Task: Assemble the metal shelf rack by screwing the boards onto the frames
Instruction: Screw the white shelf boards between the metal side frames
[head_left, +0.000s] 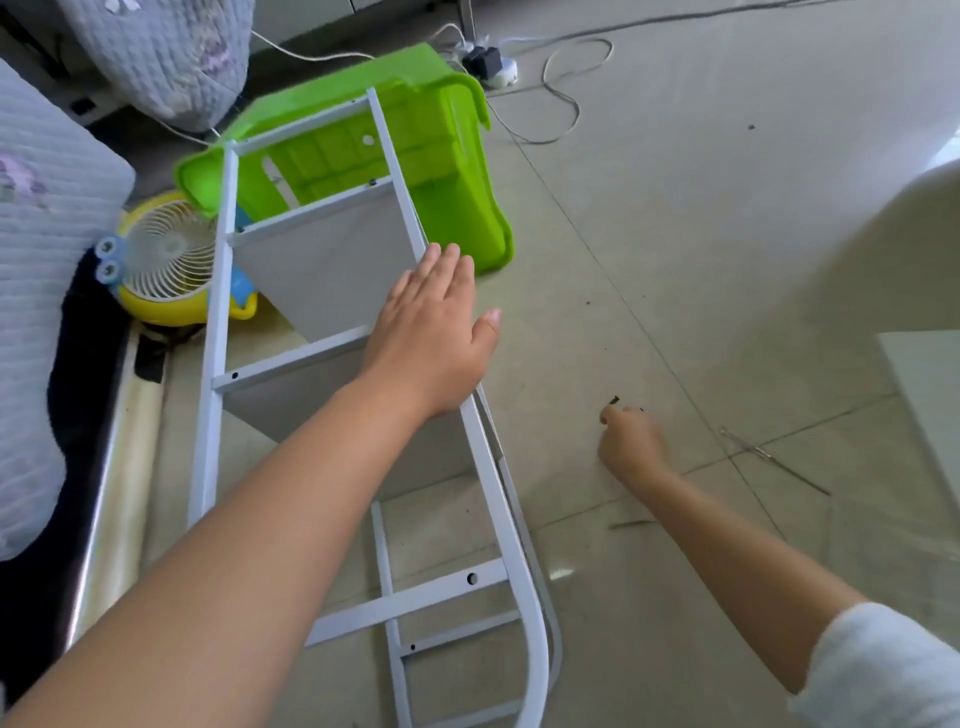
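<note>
The lower frame (551, 639) is mostly hidden under the upper frame (215, 332), and whatever small dark thing (614, 400) the right hand (631, 441) pinches on the floor (701, 234) is too tiny to name. The left hand (434, 332) lies flat — fingers straight, together — on the rack's right rail, beside a grey board (327, 270); the rack lies on its side.

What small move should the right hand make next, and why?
Probably lift the small dark piece, likely a screw, and carry it to the frame. The right hand pinches at it on the floor, while the left hand lies flat, steadying the frame.

Bright daylight, soft shadows, wide-angle edge distortion.
</note>
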